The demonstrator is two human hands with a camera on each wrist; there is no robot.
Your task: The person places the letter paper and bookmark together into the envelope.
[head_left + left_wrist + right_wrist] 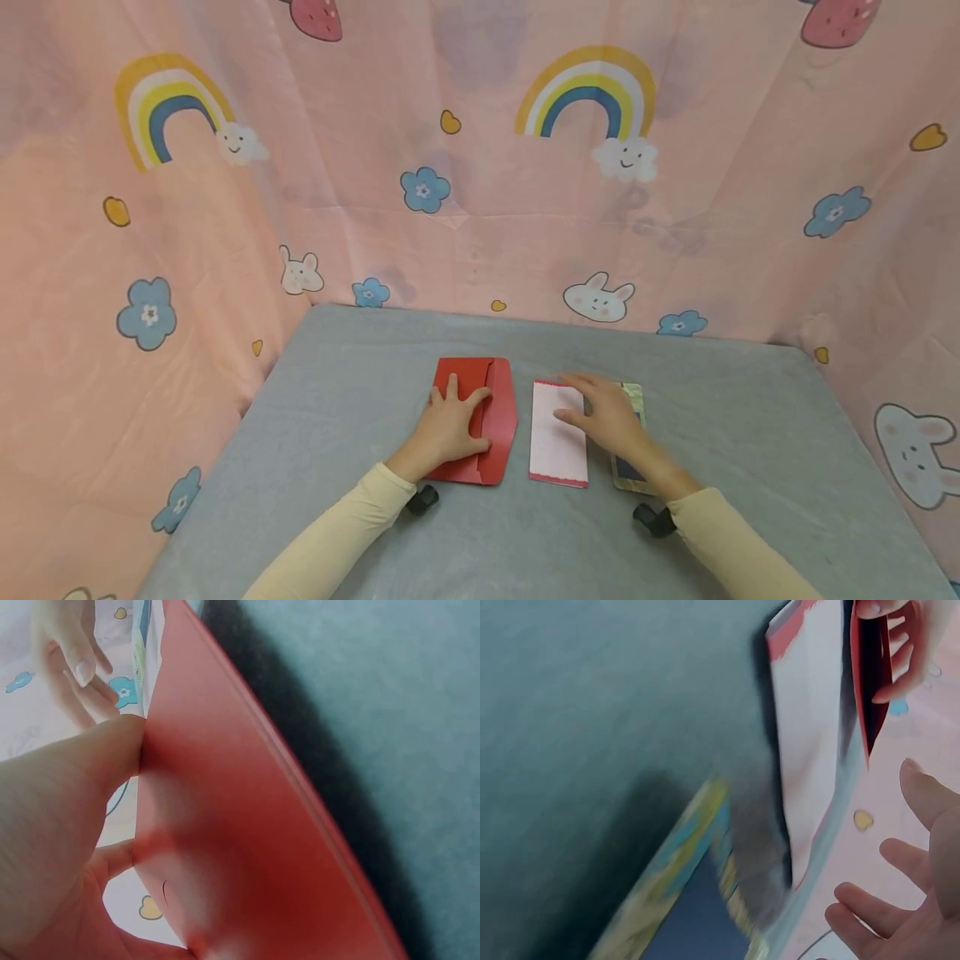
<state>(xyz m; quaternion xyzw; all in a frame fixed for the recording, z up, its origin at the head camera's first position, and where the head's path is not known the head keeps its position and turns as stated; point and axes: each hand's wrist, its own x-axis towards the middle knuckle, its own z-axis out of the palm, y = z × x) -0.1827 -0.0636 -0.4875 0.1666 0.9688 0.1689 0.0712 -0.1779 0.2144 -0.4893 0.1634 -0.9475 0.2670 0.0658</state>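
A red envelope (459, 377) lies on the table with its flap to the right. My left hand (447, 425) rests on it, fingers spread, with the thumb by the flap's fold. In the right wrist view the mouth of the envelope (871, 671) gapes a little under that hand. Right of the envelope is a folded white paper (557, 442) with red edges. My right hand (611, 417) hovers over the paper's right side, its fingers loosely extended and holding nothing. Partly beneath the right forearm lies a flat card (628, 473) with a patterned yellow-green border and a dark blue middle.
A grey cloth covers the table (337, 400). Pink curtains (495, 250) printed with rainbows, rabbits and flowers hang behind it and at both sides. Dark wrist-camera mounts (655, 520) sit at both sleeves.
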